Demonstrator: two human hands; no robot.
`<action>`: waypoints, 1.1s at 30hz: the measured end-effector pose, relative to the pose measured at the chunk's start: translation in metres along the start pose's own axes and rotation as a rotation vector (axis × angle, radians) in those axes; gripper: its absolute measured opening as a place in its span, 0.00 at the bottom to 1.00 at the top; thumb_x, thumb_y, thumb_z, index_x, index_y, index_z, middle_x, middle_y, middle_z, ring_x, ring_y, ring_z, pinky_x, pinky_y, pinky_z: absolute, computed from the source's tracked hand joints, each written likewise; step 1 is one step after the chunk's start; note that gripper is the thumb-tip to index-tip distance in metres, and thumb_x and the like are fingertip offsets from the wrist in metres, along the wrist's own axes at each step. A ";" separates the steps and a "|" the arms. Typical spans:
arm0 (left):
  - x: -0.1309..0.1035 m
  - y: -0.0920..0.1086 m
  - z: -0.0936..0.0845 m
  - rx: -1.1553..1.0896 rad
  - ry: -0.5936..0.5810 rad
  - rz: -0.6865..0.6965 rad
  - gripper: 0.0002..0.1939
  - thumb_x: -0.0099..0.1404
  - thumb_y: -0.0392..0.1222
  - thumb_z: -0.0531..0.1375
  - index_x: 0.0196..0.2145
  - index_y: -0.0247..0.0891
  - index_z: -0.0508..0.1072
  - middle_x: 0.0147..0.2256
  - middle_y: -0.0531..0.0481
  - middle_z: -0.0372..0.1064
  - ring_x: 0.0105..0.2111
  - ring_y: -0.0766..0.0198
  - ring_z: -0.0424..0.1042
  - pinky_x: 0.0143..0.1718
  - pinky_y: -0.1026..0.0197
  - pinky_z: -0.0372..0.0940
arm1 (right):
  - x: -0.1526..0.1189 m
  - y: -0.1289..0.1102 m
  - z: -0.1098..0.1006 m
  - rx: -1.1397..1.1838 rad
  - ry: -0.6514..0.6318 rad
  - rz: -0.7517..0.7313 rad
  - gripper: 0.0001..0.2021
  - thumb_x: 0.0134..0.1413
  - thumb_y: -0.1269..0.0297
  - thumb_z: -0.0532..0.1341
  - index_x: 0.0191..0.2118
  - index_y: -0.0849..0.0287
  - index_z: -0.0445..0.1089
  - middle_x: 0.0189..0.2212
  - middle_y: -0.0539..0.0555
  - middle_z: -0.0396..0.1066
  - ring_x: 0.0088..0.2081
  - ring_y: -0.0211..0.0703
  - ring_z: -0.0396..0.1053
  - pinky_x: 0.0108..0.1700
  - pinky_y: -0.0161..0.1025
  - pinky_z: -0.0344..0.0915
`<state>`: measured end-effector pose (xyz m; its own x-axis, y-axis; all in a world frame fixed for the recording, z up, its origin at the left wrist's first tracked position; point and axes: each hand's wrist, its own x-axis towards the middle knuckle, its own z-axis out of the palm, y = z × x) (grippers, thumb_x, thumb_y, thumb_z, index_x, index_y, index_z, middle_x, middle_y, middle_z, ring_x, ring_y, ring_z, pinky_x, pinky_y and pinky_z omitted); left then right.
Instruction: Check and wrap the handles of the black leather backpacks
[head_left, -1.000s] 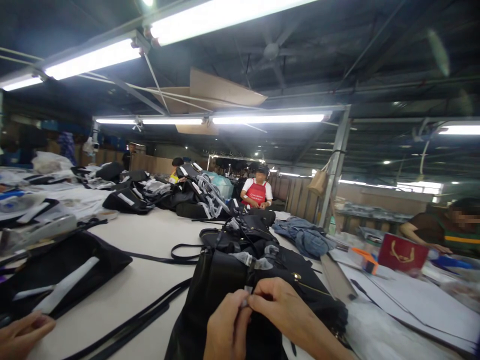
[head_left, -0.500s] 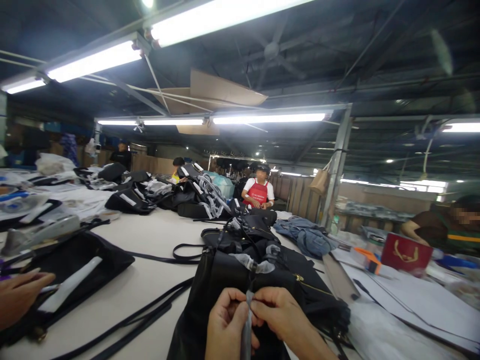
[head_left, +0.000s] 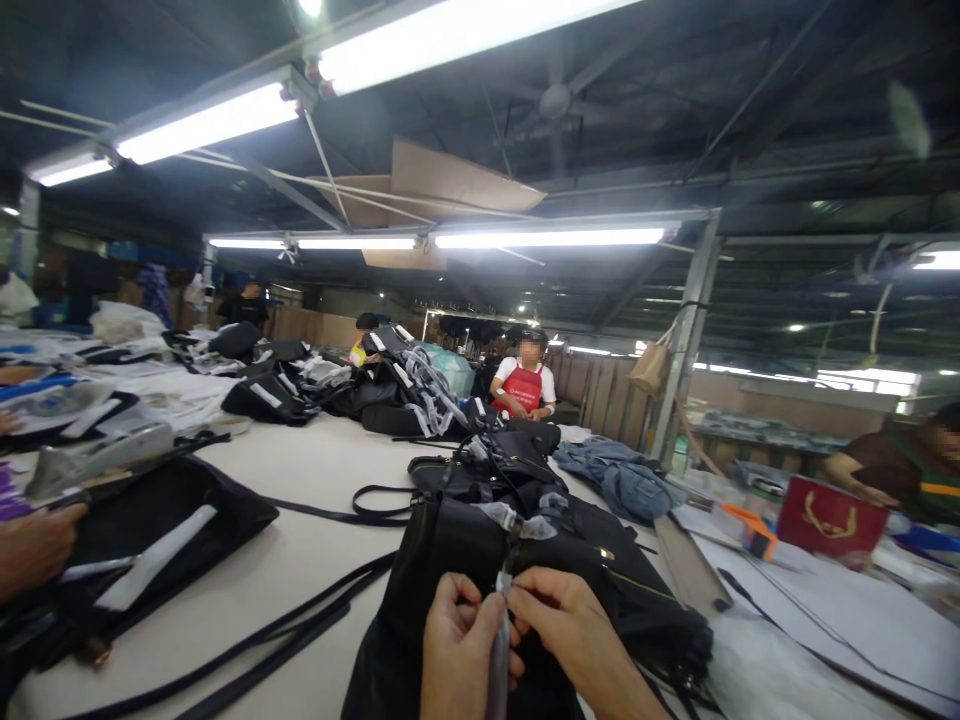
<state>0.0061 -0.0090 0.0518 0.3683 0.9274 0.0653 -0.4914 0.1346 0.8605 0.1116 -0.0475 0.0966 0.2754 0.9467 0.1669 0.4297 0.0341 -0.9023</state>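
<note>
A black bag [head_left: 439, 560] lies on the table in front of me, its upper fittings wrapped in pale film [head_left: 537, 527]. A narrow strap [head_left: 498, 660] covered in clear plastic wrapping runs down the middle of the bag. My left hand [head_left: 463, 640] is closed with thumb and fingers pinching the wrapped strap. From the other side, my right hand [head_left: 562, 620] pinches the same strap near its upper end. The fingertips of both hands almost meet there and partly hide it.
Another person's hand [head_left: 34, 545] is beside a black bag [head_left: 172, 500] at left. Loose black straps [head_left: 300, 625] cross the table [head_left: 315, 465]. Behind are heaped black bags [head_left: 382, 390] and blue denim cloth [head_left: 619, 478]. Clear plastic [head_left: 780, 660] and a dark red box [head_left: 829, 525] are at right.
The view has shifted slightly, so most things appear further right. My hands keep pinching the wrapped strap. The other person's hand at left has drawn back toward the edge.
</note>
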 end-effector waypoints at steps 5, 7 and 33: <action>-0.005 0.000 0.000 -0.091 -0.033 -0.046 0.34 0.38 0.61 0.71 0.28 0.43 0.53 0.17 0.59 0.68 0.16 0.68 0.67 0.16 0.68 0.62 | -0.001 -0.002 -0.002 0.334 -0.211 0.181 0.04 0.39 0.65 0.56 0.20 0.58 0.65 0.12 0.42 0.54 0.14 0.30 0.48 0.18 0.31 0.49; -0.005 0.000 -0.001 -0.155 -0.069 -0.067 0.32 0.39 0.56 0.72 0.30 0.42 0.55 0.17 0.58 0.68 0.16 0.68 0.67 0.18 0.67 0.63 | 0.001 0.000 -0.005 0.455 -0.310 0.224 0.07 0.42 0.62 0.59 0.21 0.58 0.63 0.11 0.39 0.52 0.12 0.27 0.43 0.16 0.29 0.45; -0.001 -0.001 -0.005 -0.340 -0.223 -0.038 0.20 0.46 0.50 0.73 0.26 0.36 0.69 0.21 0.54 0.70 0.15 0.73 0.63 0.16 0.70 0.56 | 0.009 0.016 -0.007 0.480 -0.298 0.053 0.19 0.50 0.49 0.66 0.27 0.59 0.62 0.18 0.43 0.58 0.18 0.27 0.47 0.21 0.32 0.38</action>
<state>0.0025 -0.0085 0.0486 0.5347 0.8263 0.1769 -0.6937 0.3096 0.6503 0.1267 -0.0403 0.0869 0.0016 0.9982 0.0598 -0.0364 0.0599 -0.9975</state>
